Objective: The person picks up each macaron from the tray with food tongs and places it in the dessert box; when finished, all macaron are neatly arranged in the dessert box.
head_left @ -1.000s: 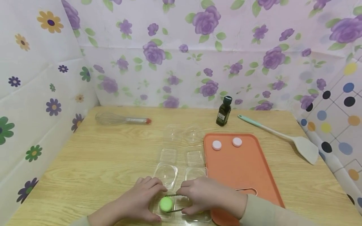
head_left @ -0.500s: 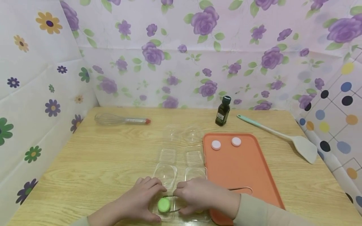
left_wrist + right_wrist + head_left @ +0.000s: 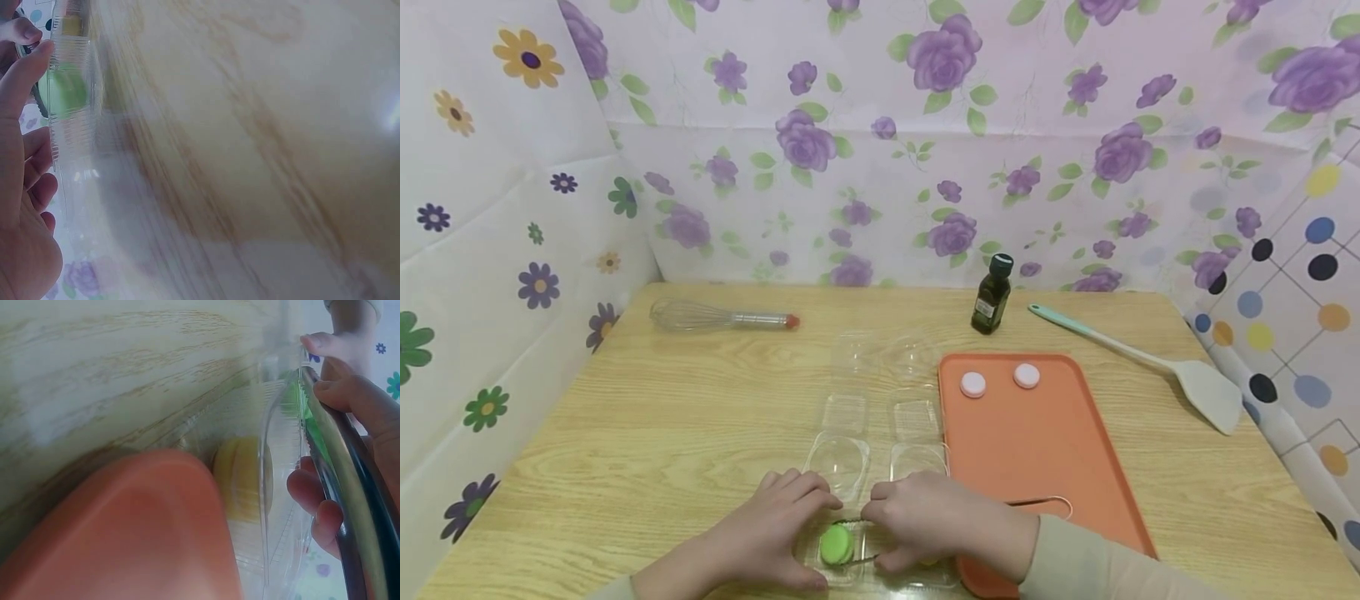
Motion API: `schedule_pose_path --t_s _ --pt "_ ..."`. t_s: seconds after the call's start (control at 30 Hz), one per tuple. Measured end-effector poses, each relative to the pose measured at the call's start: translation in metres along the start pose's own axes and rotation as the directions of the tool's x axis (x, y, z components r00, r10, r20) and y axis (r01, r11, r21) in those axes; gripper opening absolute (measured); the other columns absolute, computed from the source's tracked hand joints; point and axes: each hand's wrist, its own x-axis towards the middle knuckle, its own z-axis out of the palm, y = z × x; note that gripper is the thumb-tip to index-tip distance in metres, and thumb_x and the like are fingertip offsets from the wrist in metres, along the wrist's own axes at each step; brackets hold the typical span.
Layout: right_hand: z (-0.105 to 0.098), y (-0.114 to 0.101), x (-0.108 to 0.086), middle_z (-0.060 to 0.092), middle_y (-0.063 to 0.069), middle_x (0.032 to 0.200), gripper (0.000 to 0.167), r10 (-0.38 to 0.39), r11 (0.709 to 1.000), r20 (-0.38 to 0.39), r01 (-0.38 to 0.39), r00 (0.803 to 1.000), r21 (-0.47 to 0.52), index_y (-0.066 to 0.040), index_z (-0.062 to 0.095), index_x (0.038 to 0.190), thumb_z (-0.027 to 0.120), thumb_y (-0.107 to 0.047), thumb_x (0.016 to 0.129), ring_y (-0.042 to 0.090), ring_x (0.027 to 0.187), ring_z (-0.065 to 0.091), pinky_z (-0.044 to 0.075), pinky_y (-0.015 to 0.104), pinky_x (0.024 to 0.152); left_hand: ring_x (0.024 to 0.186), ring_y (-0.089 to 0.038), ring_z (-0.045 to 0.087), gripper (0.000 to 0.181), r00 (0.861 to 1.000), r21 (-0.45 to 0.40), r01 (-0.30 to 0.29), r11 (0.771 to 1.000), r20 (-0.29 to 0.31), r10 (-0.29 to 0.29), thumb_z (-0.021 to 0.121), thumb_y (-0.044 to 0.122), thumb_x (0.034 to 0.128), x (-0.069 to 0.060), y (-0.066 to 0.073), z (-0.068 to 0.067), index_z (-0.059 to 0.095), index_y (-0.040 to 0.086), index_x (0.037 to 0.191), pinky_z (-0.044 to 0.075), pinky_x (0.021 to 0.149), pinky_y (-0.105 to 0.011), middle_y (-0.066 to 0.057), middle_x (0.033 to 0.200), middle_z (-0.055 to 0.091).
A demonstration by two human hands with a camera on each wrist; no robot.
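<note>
A green macaron (image 3: pixel 837 544) sits in the base of the left clear plastic container (image 3: pixel 838 458), whose lid is folded back. My left hand (image 3: pixel 778 525) holds this base by its sides, thumb at the front and fingers at the back. My right hand (image 3: pixel 925 521) grips metal tongs (image 3: pixel 350 475), their tips on either side of the green macaron. Below the right hand, a second container (image 3: pixel 917 458) holds a yellow macaron (image 3: pixel 240 478), mostly hidden in the head view. Whether the tongs press on the green macaron I cannot tell.
To the right lies an orange tray (image 3: pixel 1037 442) with two pale pink macarons (image 3: pixel 973 384). Further clear containers (image 3: pixel 880 358) stand behind. A whisk (image 3: pixel 722 317), a dark bottle (image 3: pixel 992 293) and a spatula (image 3: pixel 1150 358) lie or stand towards the back.
The right hand and tongs have shifted slightly left, with the green macaron also a little further left. It now looks slightly more tilted. The left hand has hardly moved.
</note>
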Motion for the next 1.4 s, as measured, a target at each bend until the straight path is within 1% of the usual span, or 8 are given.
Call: schedule_pose_path --t_s 0.27,0.43,0.6,0.73,0.83,0.97,1.17,1.4 --pt "0.000 0.001 0.001 0.050 -0.014 0.076 0.029 0.003 1.000 0.017 -0.003 1.000 0.014 -0.022 0.062 0.087 0.068 -0.047 0.076 0.001 0.053 0.040 0.037 0.018 0.047 0.094 -0.005 0.040 0.073 1.000 0.011 -0.001 1.000 -0.002 0.001 0.080 0.057 0.0545 0.000 0.001 -0.001 0.057 0.017 0.112 0.030 0.077 -0.024 0.013 0.111 0.047" --pt "0.000 0.003 -0.003 0.052 -0.014 0.077 0.030 -0.004 1.000 -0.013 0.004 1.000 0.021 -0.021 0.063 0.089 0.069 -0.046 0.075 -0.001 0.055 0.042 0.037 0.017 0.047 0.094 -0.004 0.039 0.074 1.000 0.011 0.003 1.000 0.007 -0.003 0.080 0.058 0.0552 0.001 0.000 -0.002 0.057 0.018 0.113 0.030 0.078 -0.025 0.014 0.111 0.046" --pt "0.000 0.010 -0.015 0.055 -0.013 0.081 0.034 -0.018 0.996 -0.103 0.027 0.995 0.085 -0.018 0.066 0.100 0.071 -0.041 0.075 -0.004 0.059 0.043 0.036 0.011 0.048 0.094 -0.005 0.039 0.075 1.000 0.024 -0.007 1.000 0.005 0.007 0.078 0.061 0.0558 0.001 -0.001 -0.002 0.057 0.018 0.114 0.030 0.077 -0.025 0.014 0.111 0.047" --pt "-0.002 0.016 -0.026 0.058 -0.010 0.088 0.038 -0.023 0.987 -0.188 0.052 0.982 0.152 -0.015 0.066 0.108 0.072 -0.035 0.076 -0.004 0.064 0.048 0.039 0.009 0.054 0.094 -0.004 0.039 0.076 1.000 0.021 -0.009 1.000 0.000 0.009 0.077 0.063 0.0563 0.001 -0.002 -0.002 0.058 0.018 0.115 0.029 0.077 -0.025 0.015 0.111 0.047" --pt "-0.003 0.020 -0.036 0.059 -0.009 0.090 0.040 -0.016 0.985 -0.230 0.055 0.973 0.163 -0.014 0.066 0.109 0.073 -0.034 0.075 -0.003 0.068 0.051 0.041 0.009 0.057 0.094 -0.005 0.039 0.075 1.000 0.029 -0.015 0.999 -0.005 0.015 0.075 0.065 0.0586 0.000 -0.002 -0.001 0.058 0.018 0.115 0.030 0.077 -0.025 0.015 0.110 0.047" --pt "-0.002 0.028 -0.050 0.059 -0.007 0.090 0.041 0.013 0.979 -0.268 0.043 0.963 0.202 -0.011 0.066 0.110 0.074 -0.030 0.075 -0.006 0.062 0.043 0.040 0.009 0.058 0.094 -0.005 0.039 0.075 0.999 0.057 -0.034 0.998 -0.026 0.036 0.073 0.067 0.0602 -0.002 -0.003 0.000 0.059 0.018 0.116 0.031 0.079 -0.026 0.014 0.110 0.048" --pt "0.002 0.046 -0.072 0.062 -0.005 0.095 0.040 0.117 0.961 -0.294 -0.033 0.949 0.275 -0.010 0.067 0.110 0.075 -0.025 0.074 -0.009 0.057 0.038 0.037 0.008 0.055 0.095 -0.008 0.041 0.084 0.998 0.076 -0.049 0.996 -0.043 0.052 0.070 0.069 0.0617 -0.001 -0.005 -0.001 0.057 0.014 0.123 0.033 0.080 -0.028 0.010 0.112 0.051" --pt "0.007 0.063 -0.091 0.062 -0.007 0.093 0.043 0.167 0.969 -0.339 -0.091 0.926 0.230 -0.013 0.066 0.114 0.075 -0.026 0.074 -0.006 0.058 0.040 0.037 0.011 0.054 0.100 -0.010 0.043 0.094 0.999 0.054 -0.012 0.998 -0.039 0.014 0.068 0.072 0.0596 0.007 -0.006 -0.008 0.053 0.011 0.130 0.036 0.081 -0.033 0.008 0.114 0.052"
